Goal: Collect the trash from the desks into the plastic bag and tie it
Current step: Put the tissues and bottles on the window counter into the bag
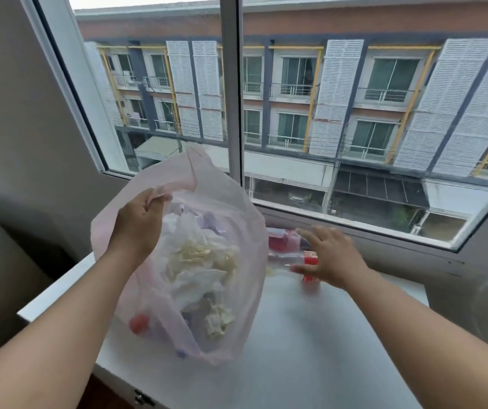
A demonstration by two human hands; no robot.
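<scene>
At frame centre, the left hand (pixel 137 221) grips the rim of the plastic bag (pixel 225 317) resting on the white surface (pixel 310 349). The right hand (pixel 332 256), fingers spread, reaches over a red-labelled bottle (pixel 307 261) at centre right.

A white desk (pixel 310 349) sits below a wide window (pixel 233 84) facing a shuttered apartment block (pixel 340 98).

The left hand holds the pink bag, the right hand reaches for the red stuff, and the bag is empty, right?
Not empty: the head view shows crumpled paper inside the pink bag. The left hand does hold it, and the right hand does reach for the red stuff.
</scene>
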